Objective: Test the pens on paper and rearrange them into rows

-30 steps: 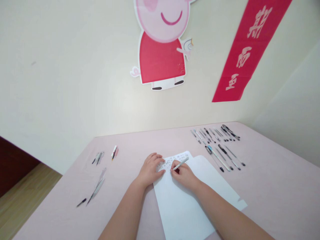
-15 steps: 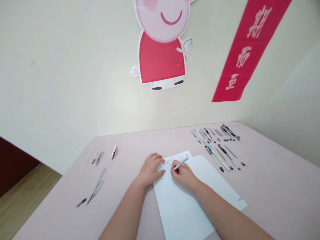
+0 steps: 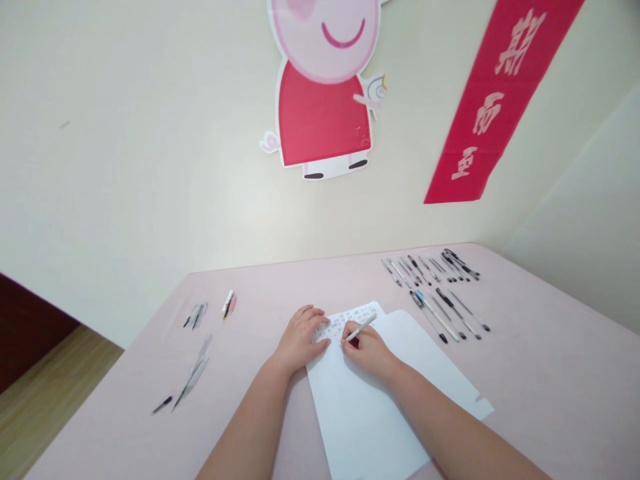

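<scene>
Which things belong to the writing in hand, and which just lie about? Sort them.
In use:
pale pen, held in the right hand
paper, under the left hand

Lying about:
pens at the right
slim items at the left

Soft, even light, faint sheen on the wall (image 3: 250, 217), slight blur.

Pig cutout (image 3: 325, 120) (barely) higher in view

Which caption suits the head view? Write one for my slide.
Right hand holds a pen over paper, left hand at its edge.
</scene>
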A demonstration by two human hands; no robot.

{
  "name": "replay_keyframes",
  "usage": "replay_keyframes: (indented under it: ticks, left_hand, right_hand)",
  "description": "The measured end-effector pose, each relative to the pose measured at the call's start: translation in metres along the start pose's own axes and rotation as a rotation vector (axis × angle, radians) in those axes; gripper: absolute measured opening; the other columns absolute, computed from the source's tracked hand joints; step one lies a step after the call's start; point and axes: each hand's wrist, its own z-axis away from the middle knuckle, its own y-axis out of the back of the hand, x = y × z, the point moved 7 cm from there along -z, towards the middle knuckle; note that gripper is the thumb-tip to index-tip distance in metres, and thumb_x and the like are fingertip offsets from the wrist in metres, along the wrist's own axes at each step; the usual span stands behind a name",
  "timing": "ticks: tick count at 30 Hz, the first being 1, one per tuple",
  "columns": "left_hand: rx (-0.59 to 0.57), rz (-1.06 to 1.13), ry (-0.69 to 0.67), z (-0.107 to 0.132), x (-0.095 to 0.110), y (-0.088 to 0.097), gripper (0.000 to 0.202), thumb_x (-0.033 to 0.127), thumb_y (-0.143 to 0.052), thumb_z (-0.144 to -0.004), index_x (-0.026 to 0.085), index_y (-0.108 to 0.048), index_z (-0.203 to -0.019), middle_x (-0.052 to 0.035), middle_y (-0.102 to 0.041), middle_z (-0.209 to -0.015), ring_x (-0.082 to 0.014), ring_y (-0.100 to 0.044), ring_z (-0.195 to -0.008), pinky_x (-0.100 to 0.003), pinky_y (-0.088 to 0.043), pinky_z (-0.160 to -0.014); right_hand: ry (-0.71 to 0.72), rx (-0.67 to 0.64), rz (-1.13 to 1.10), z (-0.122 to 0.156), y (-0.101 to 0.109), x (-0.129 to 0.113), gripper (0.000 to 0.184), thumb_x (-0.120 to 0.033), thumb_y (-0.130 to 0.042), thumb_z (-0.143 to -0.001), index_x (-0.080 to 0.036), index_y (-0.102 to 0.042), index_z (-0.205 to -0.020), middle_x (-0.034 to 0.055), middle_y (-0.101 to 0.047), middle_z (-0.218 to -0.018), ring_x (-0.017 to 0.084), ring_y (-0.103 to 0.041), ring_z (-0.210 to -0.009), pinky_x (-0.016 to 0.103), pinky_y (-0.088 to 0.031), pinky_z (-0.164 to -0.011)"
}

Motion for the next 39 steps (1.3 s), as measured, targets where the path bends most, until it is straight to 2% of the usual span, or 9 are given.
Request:
replay_keyframes:
  ticks: [26,33,39]
  left_hand:
    - [-0.017,-0.010,0.002,0.000,-0.001,-0.002,0.033,0.028,-0.063,-0.069,0.023,-0.060,-0.101,-0.0061,-0.057,-0.115,-0.0248,-0.039,-0.118,-0.044,-0.031,-0.103]
    - [0.002,0.011,-0.016,0.000,0.000,0.000,0.033,0.027,-0.064,-0.068,0.022,-0.061,-0.100,-0.0073,-0.057,-0.113,-0.0251,-0.041,-0.115,-0.045,-0.031,-0.102]
    - [0.043,0.101,-0.025,0.000,-0.002,0.001,0.032,0.023,-0.063,-0.068,0.022,-0.061,-0.100,-0.0077,-0.057,-0.114,-0.0248,-0.041,-0.116,-0.044,-0.031,-0.101]
  right_hand:
    - [0.033,0.023,0.034,0.000,0.000,0.000,0.009,-0.013,-0.046,-0.067,-0.020,-0.047,-0.062,-0.0050,-0.044,-0.053,0.010,-0.042,-0.052,0.021,-0.031,-0.052]
    - [-0.072,0.087,-0.204,-0.003,0.005,0.015,0.006,-0.015,-0.047,-0.066,-0.019,-0.048,-0.062,-0.0052,-0.044,-0.052,0.009,-0.041,-0.050,0.020,-0.031,-0.049]
    - [-0.091,0.111,-0.236,-0.005,0.005,0.019,0.005,-0.016,-0.047,-0.065,-0.019,-0.048,-0.061,-0.0052,-0.044,-0.051,0.009,-0.041,-0.049,0.021,-0.030,-0.049]
